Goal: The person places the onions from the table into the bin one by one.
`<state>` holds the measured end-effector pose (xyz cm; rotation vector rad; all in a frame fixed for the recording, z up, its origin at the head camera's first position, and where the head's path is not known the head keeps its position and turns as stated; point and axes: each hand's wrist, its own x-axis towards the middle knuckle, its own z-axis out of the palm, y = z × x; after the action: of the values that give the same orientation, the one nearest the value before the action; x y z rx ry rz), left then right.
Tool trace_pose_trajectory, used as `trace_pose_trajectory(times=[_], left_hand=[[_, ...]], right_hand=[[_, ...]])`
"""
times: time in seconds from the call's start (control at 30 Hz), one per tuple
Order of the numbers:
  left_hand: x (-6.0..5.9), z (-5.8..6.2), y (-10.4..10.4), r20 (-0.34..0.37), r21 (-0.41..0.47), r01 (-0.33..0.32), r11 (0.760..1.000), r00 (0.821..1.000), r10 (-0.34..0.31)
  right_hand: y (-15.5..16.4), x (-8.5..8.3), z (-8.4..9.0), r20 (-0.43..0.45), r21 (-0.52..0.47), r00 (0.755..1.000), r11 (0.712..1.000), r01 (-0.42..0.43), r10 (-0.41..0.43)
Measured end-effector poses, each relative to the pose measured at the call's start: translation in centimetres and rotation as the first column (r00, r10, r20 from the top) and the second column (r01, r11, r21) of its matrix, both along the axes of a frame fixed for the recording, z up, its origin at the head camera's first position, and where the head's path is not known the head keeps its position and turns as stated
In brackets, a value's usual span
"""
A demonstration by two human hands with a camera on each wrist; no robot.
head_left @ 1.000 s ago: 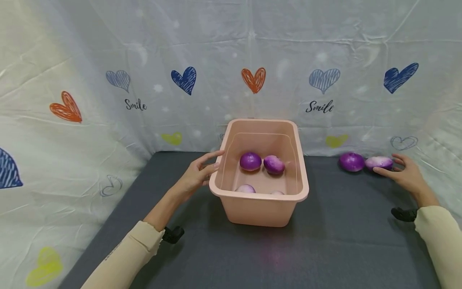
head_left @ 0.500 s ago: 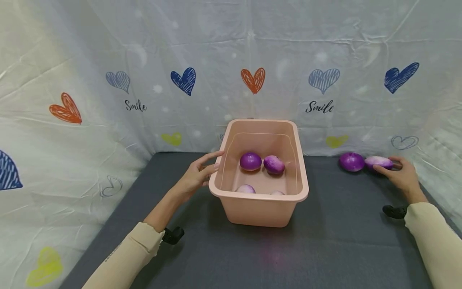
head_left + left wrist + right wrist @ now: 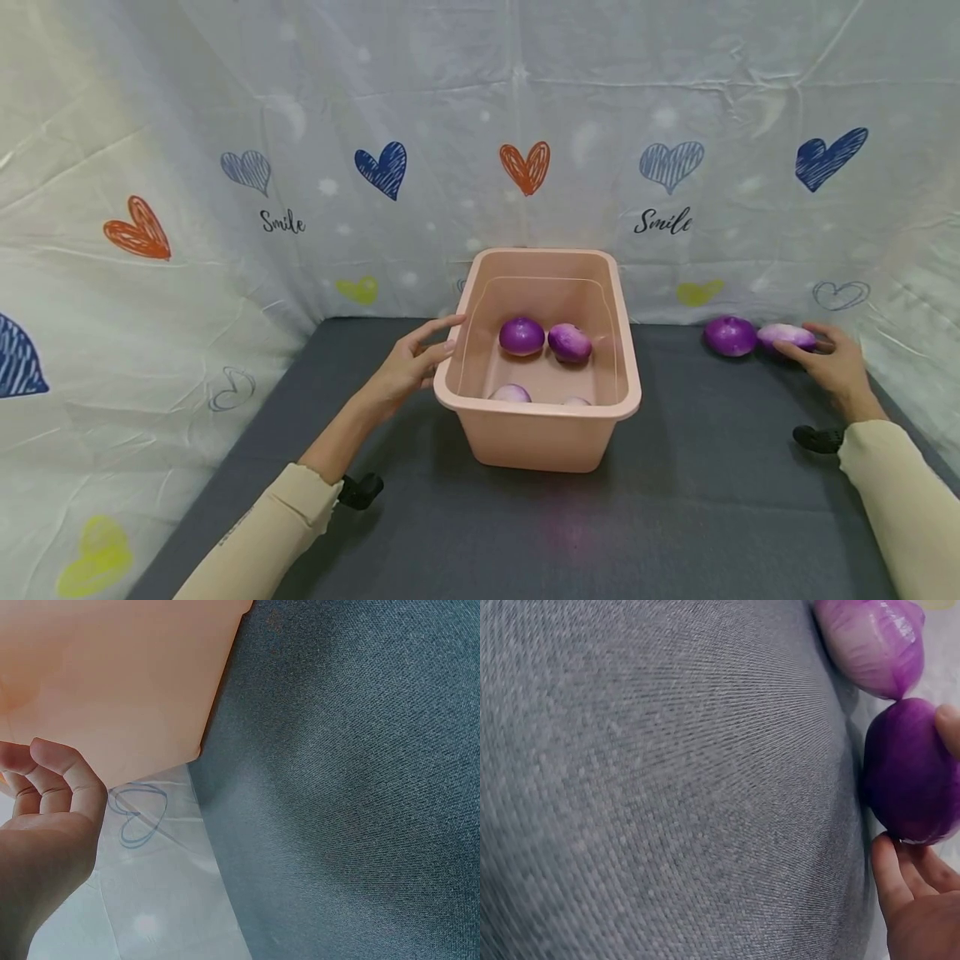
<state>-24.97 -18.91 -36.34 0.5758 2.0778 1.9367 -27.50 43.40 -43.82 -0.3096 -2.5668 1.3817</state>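
A pink plastic bin (image 3: 543, 437) stands on the dark tabletop with several purple-skinned onions (image 3: 521, 336) inside; two near its front wall are partly hidden. At its left rim my left hand (image 3: 405, 367) rests with index finger and thumb against the outside. In the left wrist view, the fingers (image 3: 79, 776) bend lightly beside the bin wall. Far right, my right hand (image 3: 840, 371) holds a purple-and-white onion (image 3: 786, 337) between thumb and fingers. The right wrist view shows fingertips (image 3: 885, 855) at one end of this onion (image 3: 911, 772) and the thumb on its side.
Another purple onion (image 3: 731, 336) lies just left of the held one, at the back of the table. A white curtain (image 3: 450, 100) with printed hearts hangs behind the bin and along both sides. The dark cloth (image 3: 487, 533) covers the tabletop.
My right hand has moved slightly left and closed its thumb and fingers in on the onion. The left hand and the bin have stayed put.
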Motion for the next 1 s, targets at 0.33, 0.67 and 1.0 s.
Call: trace_pose_trajectory(times=[0.33, 0.67, 1.0], left_hand=[[0.0, 0.0, 0.0, 0.0, 0.003, -0.001, 1.0, 1.0, 0.001], [-0.1, 0.0, 0.0, 0.013, 0.005, 0.004, 1.0, 1.0, -0.004], [-0.1, 0.0, 0.1, 0.028, 0.007, -0.005, 1.0, 1.0, 0.005]], right_hand=[[0.1, 0.5, 0.0, 0.002, -0.026, 1.0, 1.0, -0.004, 0.004], [0.4, 1.5, -0.2, -0.061, -0.057, 0.998, 0.998, -0.019, 0.016], [0.4, 2.8, 0.4, -0.139, -0.127, 0.986, 0.985, -0.112, 0.094]])
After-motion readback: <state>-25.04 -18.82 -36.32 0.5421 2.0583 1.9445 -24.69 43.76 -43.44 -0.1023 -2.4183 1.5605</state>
